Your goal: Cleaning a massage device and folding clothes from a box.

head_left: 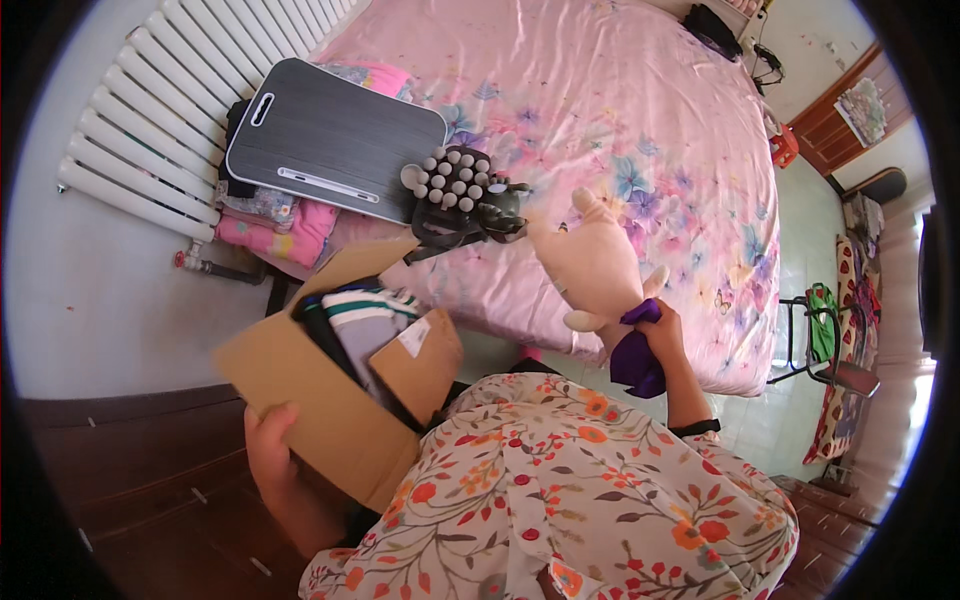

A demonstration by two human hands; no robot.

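My left hand (270,440) is closed on the outer side of an open cardboard box (335,420), which it holds tilted beside my body. Folded clothes (365,325), grey, dark and white with green stripes, fill the box, and its flaps stand out. My right hand (660,335) grips a pale pink plush toy (590,255) by a purple cloth part (637,365) at its lower end. The toy hangs over the near edge of the bed, apart from the box. Whether the purple cloth belongs to the toy, I cannot tell.
A bed (560,90) with a pink flowered sheet lies ahead. On its left are a dark lap desk (330,140), pink folded bedding (280,230) and a black knobbed massager (465,195). A white radiator (150,130) lines the left wall; a chair (800,340) stands right.
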